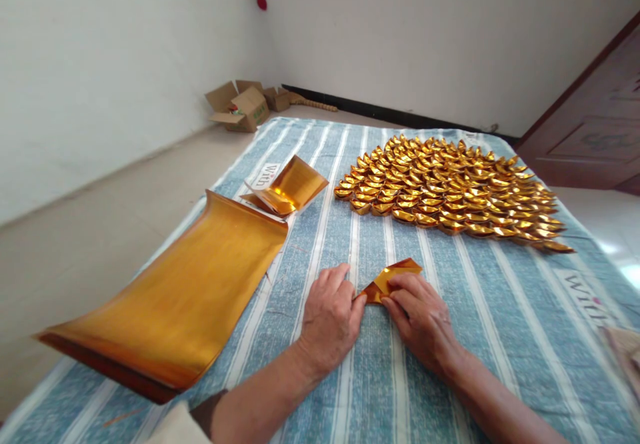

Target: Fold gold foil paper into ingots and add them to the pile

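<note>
Striped cloth (450, 337): both hands (330, 321) (423, 321) pressing folded gold paper (393, 277).

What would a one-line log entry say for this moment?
left hand: pressing gold sheet | right hand: pressing the sheet | pile of folded ingots: behind | foil stack: left

Between the left hand (330, 321) and right hand (423, 317) lies only the folded gold paper (390, 279). Bare striped cloth (440, 371) opens right of the right hand. Ahead, the pile of gold ingots (450, 191) blocks passage. Left of the left hand, the gold sheet stack (185, 291) bars the way.
</note>
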Tool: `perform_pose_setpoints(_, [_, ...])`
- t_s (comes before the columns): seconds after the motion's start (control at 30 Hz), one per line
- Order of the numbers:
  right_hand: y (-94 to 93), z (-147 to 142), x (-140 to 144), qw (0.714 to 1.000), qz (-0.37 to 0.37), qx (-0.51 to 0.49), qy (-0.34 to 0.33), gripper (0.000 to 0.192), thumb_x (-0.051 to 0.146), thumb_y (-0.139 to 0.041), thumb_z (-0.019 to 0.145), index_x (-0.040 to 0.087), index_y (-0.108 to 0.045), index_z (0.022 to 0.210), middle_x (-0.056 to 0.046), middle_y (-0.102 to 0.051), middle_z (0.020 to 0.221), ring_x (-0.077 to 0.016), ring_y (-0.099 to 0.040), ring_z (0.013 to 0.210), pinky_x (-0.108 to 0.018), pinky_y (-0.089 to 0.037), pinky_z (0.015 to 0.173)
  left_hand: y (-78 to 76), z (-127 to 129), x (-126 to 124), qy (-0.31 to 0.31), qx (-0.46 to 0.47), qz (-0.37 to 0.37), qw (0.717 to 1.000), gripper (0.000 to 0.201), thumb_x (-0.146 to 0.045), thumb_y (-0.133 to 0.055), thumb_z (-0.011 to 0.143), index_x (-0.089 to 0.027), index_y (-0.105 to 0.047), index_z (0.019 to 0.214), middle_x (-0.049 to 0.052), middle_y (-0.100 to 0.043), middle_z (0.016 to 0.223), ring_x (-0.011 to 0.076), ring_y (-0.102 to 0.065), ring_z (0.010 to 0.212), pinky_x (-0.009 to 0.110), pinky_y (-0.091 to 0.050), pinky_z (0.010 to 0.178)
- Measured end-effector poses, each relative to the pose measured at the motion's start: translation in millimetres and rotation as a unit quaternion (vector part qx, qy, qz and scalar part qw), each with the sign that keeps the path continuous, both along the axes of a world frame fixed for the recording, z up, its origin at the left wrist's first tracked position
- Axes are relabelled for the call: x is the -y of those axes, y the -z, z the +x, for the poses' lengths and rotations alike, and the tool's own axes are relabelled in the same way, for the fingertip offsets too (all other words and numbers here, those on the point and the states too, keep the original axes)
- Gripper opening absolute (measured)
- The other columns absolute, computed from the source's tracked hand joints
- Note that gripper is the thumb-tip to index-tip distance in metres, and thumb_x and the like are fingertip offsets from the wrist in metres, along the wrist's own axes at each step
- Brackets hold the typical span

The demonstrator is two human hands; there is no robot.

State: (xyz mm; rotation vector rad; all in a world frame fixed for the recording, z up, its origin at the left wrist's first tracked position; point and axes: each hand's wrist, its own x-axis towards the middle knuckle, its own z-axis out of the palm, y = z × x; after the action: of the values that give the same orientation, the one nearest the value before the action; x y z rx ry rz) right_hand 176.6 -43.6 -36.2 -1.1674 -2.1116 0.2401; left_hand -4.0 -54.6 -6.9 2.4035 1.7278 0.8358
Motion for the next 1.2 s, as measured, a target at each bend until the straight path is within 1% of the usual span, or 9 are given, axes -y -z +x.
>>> perform_pose_setpoints(0.07, [-0.3, 0, 0, 1.0, -0.003, -0.001, 0.0, 0.018, 0.018, -0.049, 0.092, 0.017, -0.064, 0.082, -0.007, -0.063, 0.09, -0.02, -0.057, 0.086, -0.037, -0.05, 0.076, -3.7, 3, 6, 0.019, -0.009, 0.04, 0.999, 0.008, -0.013, -0.054, 0.084, -0.01, -0.061, 0.081, 0.018, -0.062, 0.112, 0.0294, -0.057, 0.098, 0.049, -0.051, 0.084])
perform_pose_setpoints(0.17, [-1.8, 0, 0, 1.0, -0.004, -0.004, -0.006, 0.02, 0.017, -0.049, 0.092, 0.018, -0.064, 0.078, -0.007, -0.063, 0.09, -0.0195, -0.057, 0.086, -0.037, -0.05, 0.076, -7.3, 10, 22, 0.106, -0.015, 0.083, 0.991, 0.017, -0.01, -0.05, 0.086, -0.008, -0.063, 0.095, 0.015, -0.064, 0.11, 0.0259, -0.059, 0.101, 0.043, -0.051, 0.09])
perform_pose_setpoints(0.2, [-2.3, 0, -1, 1.0, -0.002, -0.004, -0.009, 0.021, 0.017, -0.049, 0.092, 0.017, -0.063, 0.077, -0.007, -0.063, 0.09, -0.0194, -0.057, 0.086, -0.037, -0.05, 0.077, -7.2, 12, 27, 0.129, -0.025, 0.083, 0.988, 0.019, -0.01, -0.049, 0.086, -0.008, -0.063, 0.099, 0.016, -0.064, 0.113, 0.0258, -0.059, 0.105, 0.042, -0.051, 0.092])
perform_pose_setpoints(0.27, [-2.7, 0, -1, 1.0, 0.001, -0.001, -0.012, 0.022, 0.018, -0.049, 0.092, 0.017, -0.063, 0.075, -0.008, -0.063, 0.09, -0.0194, -0.057, 0.087, -0.037, -0.05, 0.077, -5.3, 16, 37, 0.15, -0.061, 0.067, 0.985, 0.03, -0.015, -0.05, 0.087, -0.004, -0.06, 0.112, 0.019, -0.06, 0.123, 0.0296, -0.054, 0.118, 0.044, -0.049, 0.098])
perform_pose_setpoints(0.37, [-1.9, 1, 0, 1.0, 0.001, 0.003, -0.01, 0.021, 0.018, -0.049, 0.092, 0.017, -0.064, 0.077, -0.008, -0.063, 0.091, -0.0197, -0.056, 0.087, -0.036, -0.05, 0.076, -0.1, 19, 45, 0.14, -0.089, 0.024, 0.986, 0.044, -0.027, -0.052, 0.088, -0.001, -0.054, 0.123, 0.021, -0.054, 0.131, 0.0335, -0.046, 0.127, 0.046, -0.047, 0.101])
perform_pose_setpoints(0.53, [0.7, 2, 0, 1.0, 0.002, 0.004, -0.005, 0.02, 0.018, -0.051, 0.091, 0.017, -0.064, 0.077, -0.008, -0.063, 0.092, -0.0201, -0.056, 0.088, -0.037, -0.05, 0.078, 4.6, 19, 47, 0.131, -0.097, -0.017, 0.986, 0.054, -0.04, -0.058, 0.085, -0.003, -0.054, 0.124, 0.022, -0.051, 0.135, 0.035, -0.043, 0.129, 0.046, -0.046, 0.101])
perform_pose_setpoints(0.73, [0.8, 2, 0, 1.0, 0.005, 0.009, -0.004, 0.021, 0.018, -0.05, 0.091, 0.018, -0.063, 0.075, -0.007, -0.063, 0.092, -0.0198, -0.056, 0.088, -0.037, -0.049, 0.079, 4.8, 20, 48, 0.128, -0.099, -0.031, 0.986, 0.058, -0.044, -0.059, 0.084, -0.003, -0.054, 0.125, 0.023, -0.05, 0.136, 0.0358, -0.043, 0.129, 0.047, -0.046, 0.102])
perform_pose_setpoints(1.0, [-1.5, 2, 0, 1.0, -0.019, 0.011, -0.011, 0.023, 0.018, -0.048, 0.093, 0.018, -0.062, 0.075, -0.007, -0.063, 0.09, -0.0194, -0.056, 0.086, -0.037, -0.049, 0.077, 5.6, 19, 48, 0.131, -0.091, -0.041, 0.986, 0.06, -0.043, -0.059, 0.084, -0.005, -0.051, 0.128, 0.022, -0.048, 0.137, 0.0351, -0.042, 0.13, 0.048, -0.045, 0.102])
perform_pose_setpoints(1.2, [-1.2, 2, -1, 1.0, -0.015, 0.013, -0.01, 0.026, 0.02, -0.047, 0.093, 0.019, -0.062, 0.071, -0.007, -0.063, 0.089, -0.0194, -0.057, 0.085, -0.037, -0.049, 0.076, 4.5, 20, 47, 0.132, -0.083, -0.051, 0.986, 0.061, -0.043, -0.06, 0.083, -0.005, -0.049, 0.129, 0.023, -0.048, 0.138, 0.0352, -0.041, 0.131, 0.048, -0.044, 0.103])
